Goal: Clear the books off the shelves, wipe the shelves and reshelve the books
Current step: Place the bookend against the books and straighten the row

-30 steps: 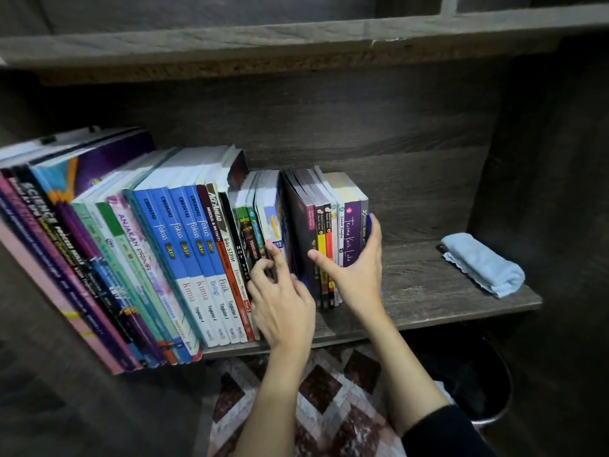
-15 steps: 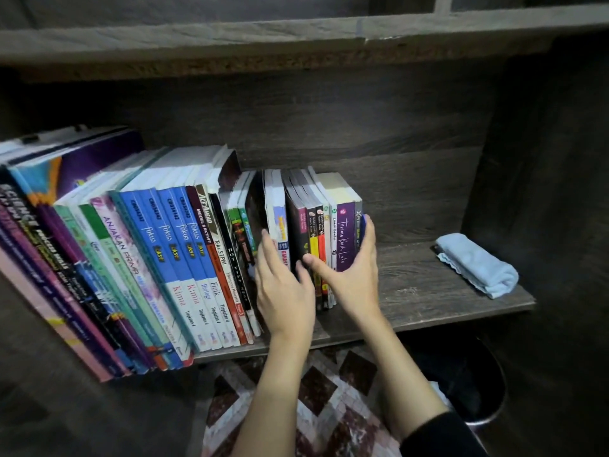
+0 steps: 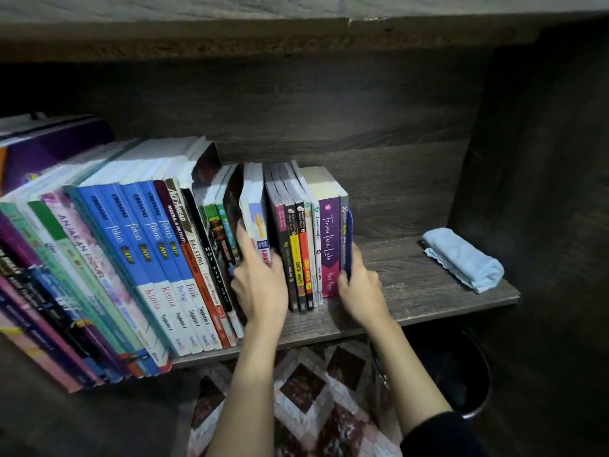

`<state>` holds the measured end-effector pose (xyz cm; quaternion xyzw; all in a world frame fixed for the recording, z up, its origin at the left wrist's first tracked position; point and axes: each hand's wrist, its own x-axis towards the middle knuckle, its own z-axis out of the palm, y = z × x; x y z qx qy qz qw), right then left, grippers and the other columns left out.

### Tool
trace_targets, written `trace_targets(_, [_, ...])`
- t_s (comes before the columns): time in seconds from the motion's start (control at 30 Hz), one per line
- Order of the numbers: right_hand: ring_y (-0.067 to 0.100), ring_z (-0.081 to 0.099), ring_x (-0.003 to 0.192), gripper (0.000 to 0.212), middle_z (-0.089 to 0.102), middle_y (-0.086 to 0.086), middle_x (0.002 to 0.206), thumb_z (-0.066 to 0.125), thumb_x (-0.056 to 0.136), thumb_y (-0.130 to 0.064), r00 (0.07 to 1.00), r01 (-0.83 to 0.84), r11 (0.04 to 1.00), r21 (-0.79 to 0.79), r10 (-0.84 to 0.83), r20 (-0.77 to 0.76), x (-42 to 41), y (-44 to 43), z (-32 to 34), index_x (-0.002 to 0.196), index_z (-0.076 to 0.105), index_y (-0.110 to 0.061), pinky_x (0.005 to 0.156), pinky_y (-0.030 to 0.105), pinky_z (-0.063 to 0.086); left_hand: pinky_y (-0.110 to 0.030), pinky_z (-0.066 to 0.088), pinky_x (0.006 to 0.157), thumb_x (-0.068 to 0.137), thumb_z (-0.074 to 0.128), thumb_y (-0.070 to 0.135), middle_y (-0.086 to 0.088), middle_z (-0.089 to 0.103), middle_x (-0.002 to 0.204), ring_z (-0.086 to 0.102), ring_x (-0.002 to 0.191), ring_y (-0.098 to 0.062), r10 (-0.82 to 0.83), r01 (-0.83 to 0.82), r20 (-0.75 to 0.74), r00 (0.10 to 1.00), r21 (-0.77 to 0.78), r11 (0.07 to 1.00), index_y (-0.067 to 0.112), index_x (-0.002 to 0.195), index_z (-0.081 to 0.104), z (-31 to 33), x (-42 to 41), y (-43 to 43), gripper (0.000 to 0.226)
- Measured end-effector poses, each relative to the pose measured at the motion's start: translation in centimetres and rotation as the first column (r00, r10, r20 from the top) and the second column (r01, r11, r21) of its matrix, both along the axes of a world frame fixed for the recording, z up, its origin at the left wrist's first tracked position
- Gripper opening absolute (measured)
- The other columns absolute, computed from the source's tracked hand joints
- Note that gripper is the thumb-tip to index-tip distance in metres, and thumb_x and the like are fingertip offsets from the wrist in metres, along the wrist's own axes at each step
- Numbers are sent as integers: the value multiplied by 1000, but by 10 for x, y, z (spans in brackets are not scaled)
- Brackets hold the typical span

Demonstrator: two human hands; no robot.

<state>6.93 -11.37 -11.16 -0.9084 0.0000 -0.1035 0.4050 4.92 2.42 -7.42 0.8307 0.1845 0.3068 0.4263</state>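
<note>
Gripping a white-edged paperback with a blue and yellow cover (image 3: 258, 225), your left hand (image 3: 260, 285) has its fingers curled round the book's lower spine. The paperback stands in the middle of the row, with a narrow gap on either side of it. Your right hand (image 3: 361, 286) is at the right end of the row, fingers curled round a thin dark-blue book (image 3: 349, 240) that stands upright against the grey-spined one beside it. Between your hands stand slim upright paperbacks, among them a purple-spined book (image 3: 330, 245). To the left of your left hand, tall blue-spined textbooks (image 3: 148, 245) and more large volumes lean leftward and fill the shelf to its left edge. All of them stand on the dark wood-grain shelf board (image 3: 412, 291). A folded light-blue cloth (image 3: 461, 258) lies on the same board, well apart from the books, near its right end. Below the shelf you can see a floor of brown and white diamond tiles (image 3: 313, 390) and a round black container (image 3: 461, 374).
</note>
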Motion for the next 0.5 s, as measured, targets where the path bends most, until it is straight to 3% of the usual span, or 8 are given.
trace_targets(0.17, [39, 53, 108, 64, 61, 23, 115, 39, 95, -8, 999, -34, 999, 26, 35, -24, 2, -7, 0, 151, 19, -33, 90, 38, 41, -47, 55, 62, 92, 57, 14, -6, 54, 68, 54, 58, -26, -13, 17, 72, 997, -54, 998, 23, 146, 25, -1, 1, 1, 63])
trace_targets(0.33, [39, 57, 100, 64, 65, 22, 106, 42, 94, -7, 999, -14, 998, 60, 12, 37, 2, -4, -3, 150, 24, -31, 86, 39, 43, -46, 55, 68, 90, 59, 19, -10, 64, 82, 63, 68, -32, -35, 47, 199, 979, -61, 997, 21, 136, 37, 9, 2, 3, 51])
trace_targets(0.5, [37, 58, 100, 63, 66, 21, 105, 43, 92, -5, 999, 15, 997, 82, -19, 42, 5, -3, -5, 149, 30, -28, 87, 39, 44, -45, 54, 71, 87, 58, 24, -12, 64, 84, 62, 75, -33, -118, 128, 140, 983, -64, 990, 22, 131, 39, 1, 1, 6, 47])
